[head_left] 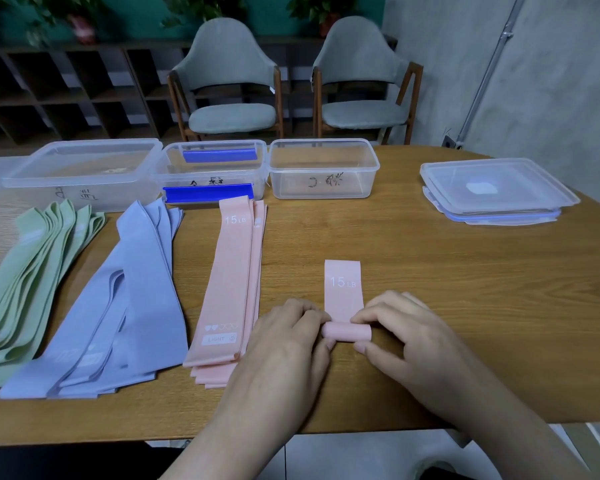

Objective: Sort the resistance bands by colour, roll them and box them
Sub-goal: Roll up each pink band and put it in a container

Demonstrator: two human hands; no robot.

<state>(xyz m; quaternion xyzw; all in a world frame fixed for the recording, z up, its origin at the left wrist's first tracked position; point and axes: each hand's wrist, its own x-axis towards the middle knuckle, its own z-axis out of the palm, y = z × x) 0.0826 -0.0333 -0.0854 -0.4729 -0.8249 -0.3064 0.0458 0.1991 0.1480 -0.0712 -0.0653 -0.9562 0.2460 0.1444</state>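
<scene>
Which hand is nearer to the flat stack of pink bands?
Left. The left hand lies right beside the stack of pink bands, overlapping its near right edge. The right hand is farther right, beyond the pink roll both hands pinch.

1. Two bare forearms come into the head view from the bottom edge, with no sleeves, cuffs or gloves on the parts shown
2. The left hand (284, 344) carries no ring, watch or strap on its fingers or wrist
3. The right hand (406, 337) is likewise unadorned, with short, unpainted fingernails showing on thumb and fingers
</scene>
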